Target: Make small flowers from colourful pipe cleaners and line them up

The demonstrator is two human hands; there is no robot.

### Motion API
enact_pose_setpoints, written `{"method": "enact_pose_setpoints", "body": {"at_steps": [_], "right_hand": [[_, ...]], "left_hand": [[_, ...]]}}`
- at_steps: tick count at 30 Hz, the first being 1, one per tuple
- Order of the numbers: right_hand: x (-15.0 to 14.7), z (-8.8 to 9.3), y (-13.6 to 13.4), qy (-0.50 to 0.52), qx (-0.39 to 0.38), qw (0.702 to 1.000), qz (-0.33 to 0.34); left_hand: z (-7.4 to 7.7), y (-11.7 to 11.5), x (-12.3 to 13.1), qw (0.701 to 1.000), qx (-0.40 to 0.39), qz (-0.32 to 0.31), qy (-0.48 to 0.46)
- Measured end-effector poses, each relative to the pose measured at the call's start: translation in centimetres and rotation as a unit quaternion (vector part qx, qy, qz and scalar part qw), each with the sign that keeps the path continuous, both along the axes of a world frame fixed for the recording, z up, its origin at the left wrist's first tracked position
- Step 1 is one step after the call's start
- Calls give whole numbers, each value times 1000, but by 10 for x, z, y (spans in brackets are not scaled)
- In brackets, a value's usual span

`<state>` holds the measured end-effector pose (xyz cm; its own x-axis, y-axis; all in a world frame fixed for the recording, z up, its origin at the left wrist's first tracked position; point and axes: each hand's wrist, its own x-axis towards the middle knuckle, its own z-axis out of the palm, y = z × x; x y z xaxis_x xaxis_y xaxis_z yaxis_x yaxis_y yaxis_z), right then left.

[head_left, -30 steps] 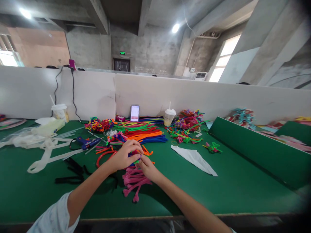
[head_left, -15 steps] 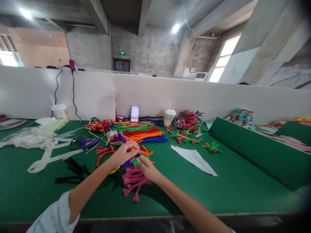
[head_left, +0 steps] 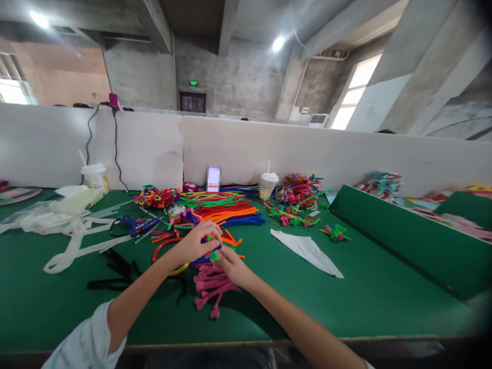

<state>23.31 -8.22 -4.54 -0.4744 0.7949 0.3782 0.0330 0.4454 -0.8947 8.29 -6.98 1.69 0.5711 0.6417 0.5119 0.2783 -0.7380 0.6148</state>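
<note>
1. Mostly, the work sits at the centre of the frame: the left hand (head_left: 198,243) and right hand (head_left: 232,267) meet above the green-topped bench (head_left: 346,312). Both are closed on a small twisted pipe-cleaner piece (head_left: 213,254), its fuzzy green and purple stems pinched between them. Held from both sides, the springy wire seems steadied against unwinding.
2. Just below the hands, a bundle of pink pipe cleaners (head_left: 213,289) lies with its bent ends loose and splayed, within easy reach.
3. Just left of the hands, a red pipe-cleaner loop (head_left: 165,248) curves on the bench. Beyond the hands, a long pile of straight pipe cleaners (head_left: 226,211) lies in parallel bands of orange, red and blue, apparently sorted by colour for quick picking.
4. At upper right of the bench, a heap of twisted multicoloured pipe-cleaner pieces (head_left: 295,202) forms a tangled, bristly mound.
5. Left of centre, a blue hot glue gun (head_left: 140,226) lies on its side, its cord looping beside it, close enough to the hands to be reached without leaning far.
6. To the right, a pale triangular sheet (head_left: 307,253) lies flat, its crisp point aimed toward the lower right.
</note>
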Motion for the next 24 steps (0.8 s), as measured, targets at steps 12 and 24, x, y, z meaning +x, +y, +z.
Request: {"method": "enact_pose_setpoints", "body": {"at_steps": [12,24], "right_hand": [[0,4,-1,-48,101,992,-52],[0,2,0,-33,82,996,-33]], "left_hand": [[-5,3,2,997,-62,40,-3],[-3,1,2,998,-65,17,-7]]}}
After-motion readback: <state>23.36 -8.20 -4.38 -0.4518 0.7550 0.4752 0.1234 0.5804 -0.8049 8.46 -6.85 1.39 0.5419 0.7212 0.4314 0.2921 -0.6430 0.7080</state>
